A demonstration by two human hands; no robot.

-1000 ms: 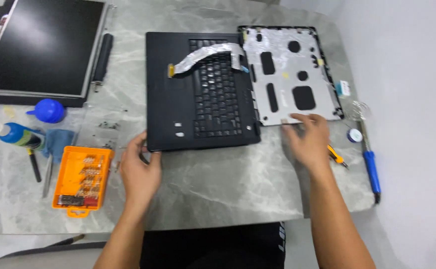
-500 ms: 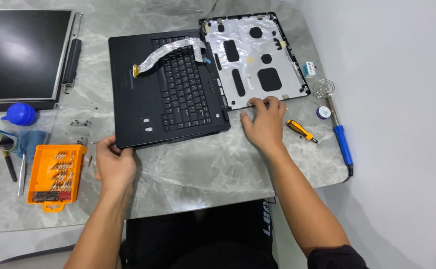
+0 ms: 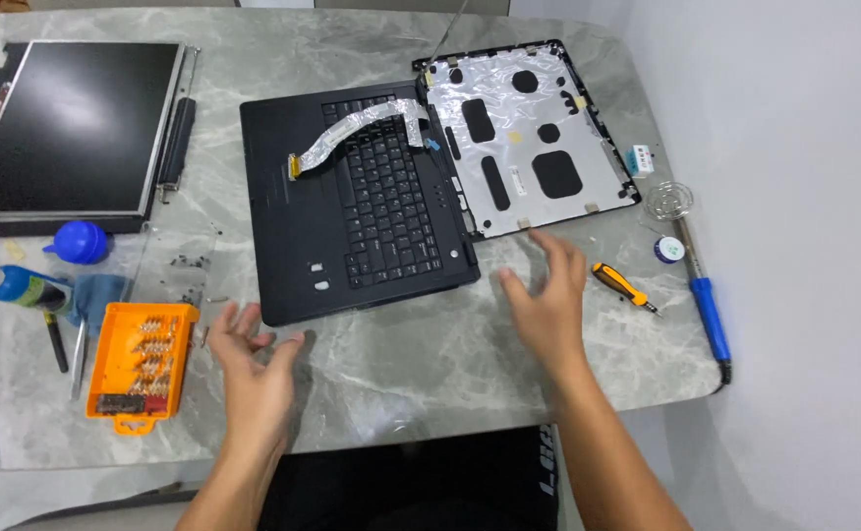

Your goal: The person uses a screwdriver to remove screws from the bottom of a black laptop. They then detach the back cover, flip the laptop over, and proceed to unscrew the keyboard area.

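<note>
Between open hands (image 3: 254,364): black laptop base (image 3: 352,221), untouched.

Nearest the open left hand (image 3: 254,369), the laptop base (image 3: 352,221) looks matt black plastic, crossed by a crinkled silvery foil ribbon (image 3: 367,128). Beyond the open right hand (image 3: 546,300), the lid shell (image 3: 529,138) is lined with shiny, wrinkled foil. The table (image 3: 430,364) is smooth, glossy grey marble-look. The bit case (image 3: 141,364) is bright orange plastic.
</note>
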